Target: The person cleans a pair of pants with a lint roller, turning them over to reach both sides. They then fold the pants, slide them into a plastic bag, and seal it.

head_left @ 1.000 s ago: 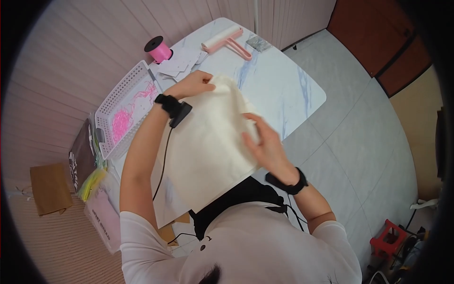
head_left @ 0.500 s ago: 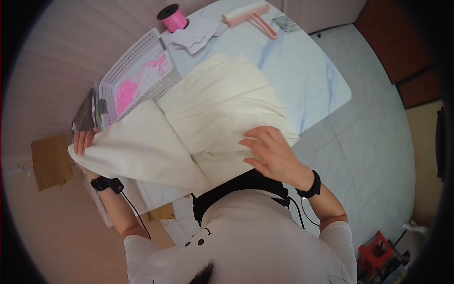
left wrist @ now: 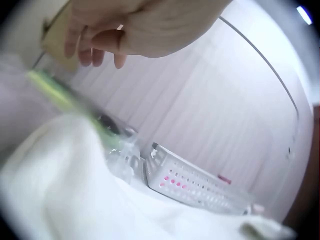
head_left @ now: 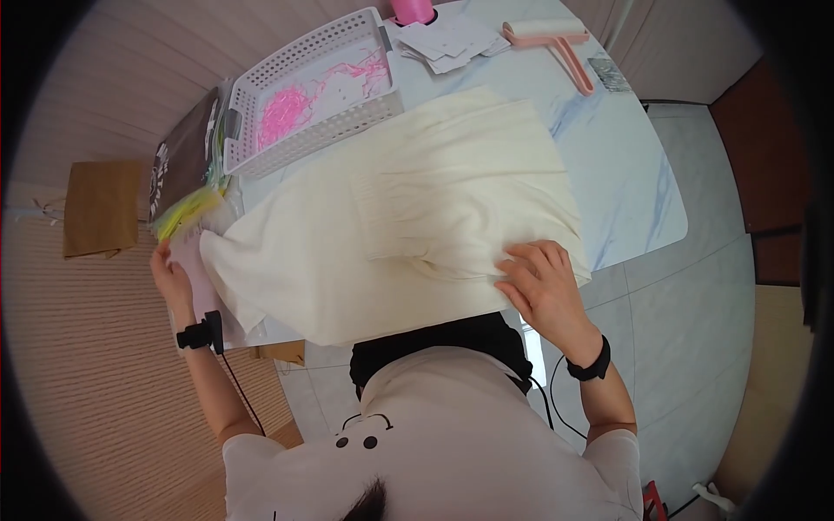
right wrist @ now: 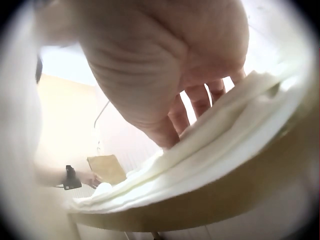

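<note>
A cream garment (head_left: 321, 252) lies spread over the table, with a gathered band and loose folds towards its right half. My right hand (head_left: 549, 291) rests on its near right part, fingers lightly bent and spread; the right wrist view has those fingertips touching the cloth (right wrist: 215, 130). Off the garment's left end, my left hand (head_left: 174, 282) is beside a pink packet (head_left: 195, 269). In the left wrist view the left hand (left wrist: 145, 30) hangs in the air above the cloth (left wrist: 60, 175), fingers relaxed and holding nothing.
Behind the garment stands a white perforated basket (head_left: 326, 135) with pink shreds. Yellow-green packets (head_left: 187, 213) and a dark bag (head_left: 187, 156) lie left of it. White cards (head_left: 447, 42), a pink spool (head_left: 413, 10) and a pink-handled roller (head_left: 569, 61) are at the back.
My left hand has let go of the cloth's left end, which now lies flat to the left. Earlier it gripped the far edge, then pulled it leftward. The right hand stays on the near right part.
</note>
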The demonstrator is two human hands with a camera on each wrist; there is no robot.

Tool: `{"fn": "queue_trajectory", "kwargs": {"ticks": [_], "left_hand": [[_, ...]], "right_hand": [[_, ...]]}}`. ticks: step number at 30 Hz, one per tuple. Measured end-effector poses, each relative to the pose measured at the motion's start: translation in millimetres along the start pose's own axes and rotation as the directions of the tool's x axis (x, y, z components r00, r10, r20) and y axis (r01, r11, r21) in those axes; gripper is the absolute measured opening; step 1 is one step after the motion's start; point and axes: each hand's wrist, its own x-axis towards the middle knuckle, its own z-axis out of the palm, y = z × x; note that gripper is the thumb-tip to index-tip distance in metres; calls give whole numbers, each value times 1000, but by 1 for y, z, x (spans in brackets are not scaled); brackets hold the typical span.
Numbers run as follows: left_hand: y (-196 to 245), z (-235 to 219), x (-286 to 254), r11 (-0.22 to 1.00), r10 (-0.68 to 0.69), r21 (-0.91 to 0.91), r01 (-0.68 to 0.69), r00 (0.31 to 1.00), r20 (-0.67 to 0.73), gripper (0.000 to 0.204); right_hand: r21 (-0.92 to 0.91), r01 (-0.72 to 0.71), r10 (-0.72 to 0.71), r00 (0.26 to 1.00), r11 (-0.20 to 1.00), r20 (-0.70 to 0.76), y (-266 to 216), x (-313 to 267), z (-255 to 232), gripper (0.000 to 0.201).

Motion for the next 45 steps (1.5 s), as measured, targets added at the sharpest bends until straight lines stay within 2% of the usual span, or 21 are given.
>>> {"fn": "queue_trajectory", "kwargs": {"ticks": [2, 3, 4, 6, 8, 12, 14, 18, 19, 22, 25, 28, 29, 31, 34, 36, 38, 41, 43, 44, 45], "left_hand": [[119, 6, 1, 1000, 16, -20, -14, 998, 66, 27], [147, 20, 2, 974, 25, -224, 35, 966, 258, 27], [176, 34, 2, 910, 33, -384, 155, 897, 441, 27], [234, 69, -7, 915, 174, -378, 138, 711, 681, 28], [272, 105, -12, 896, 325, -443, 19, 652, 685, 29], [337, 185, -1, 792, 582, -562, -238, 573, 577, 31], [371, 234, 2, 769, 630, -559, -310, 512, 584, 38], [434, 285, -6, 746, 650, -327, -580, 528, 546, 41], [442, 291, -5, 733, 655, -277, -621, 535, 534, 40], [459, 304, 7, 686, 703, -392, -613, 420, 574, 31], [465, 303, 15, 762, 646, -433, -482, 509, 569, 28], [451, 308, 37, 854, 516, -385, -349, 652, 555, 25], [442, 316, 41, 858, 510, -403, -317, 609, 607, 28], [442, 325, 41, 859, 510, -400, -319, 598, 618, 33], [449, 320, 40, 884, 466, -347, -312, 560, 685, 42], [454, 324, 38, 864, 502, -370, -341, 527, 686, 45], [457, 339, 40, 794, 608, -453, -406, 498, 619, 46], [456, 350, 37, 796, 605, -505, -333, 448, 658, 45], [461, 348, 35, 847, 532, -448, -287, 478, 699, 42], [465, 347, 34, 869, 495, -420, -262, 489, 718, 41], [469, 345, 34, 834, 551, -444, -328, 452, 702, 42]], "right_hand": [[48, 15, -15, 1000, 999, 13, -6, 8, -7, 26], [46, 23, -24, 999, 999, 22, -9, 14, -8, 27], [44, 35, -36, 999, 998, 30, -13, 22, -7, 27], [24, 66, -68, 994, 998, 88, -16, 30, -3, 27], [-14, 89, -85, 979, 996, 188, -8, 25, 20, 27], [-50, 79, -74, 992, 996, 98, -7, 21, 27, 27], [-59, 86, -83, 995, 995, 61, -14, 22, 25, 27], [-184, -30, 26, 999, 983, -24, -21, 9, 5, 27], [-223, -90, 89, 996, 971, -14, -19, 2, 3, 24], [-244, -104, 92, 994, 964, -59, -5, -12, 1, 21], [-202, -46, 8, 983, 978, -184, -7, -16, -7, 22], [-241, 52, -96, 980, 969, -175, -3, -25, -4, 26], [-211, 53, -84, 987, 976, -140, 0, -32, -1, 26], [-155, 62, -73, 995, 986, -71, 4, -34, 3, 27], [-179, -137, 82, 956, 974, -283, -4, -24, -10, 27], [-197, -167, 119, 965, 966, -235, 5, -23, -11, 29], [-215, -169, 128, 973, 962, -193, 18, -31, -8, 31], [-190, -137, 111, 983, 972, -144, 23, -49, 5, 32], [-153, -103, 84, 988, 983, -132, 14, -44, -3, 31], [-151, -193, 163, 967, 970, -194, 9, -39, -8, 30], [-141, -281, 239, 937, 949, -254, 1, -29, -15, 29]]}}
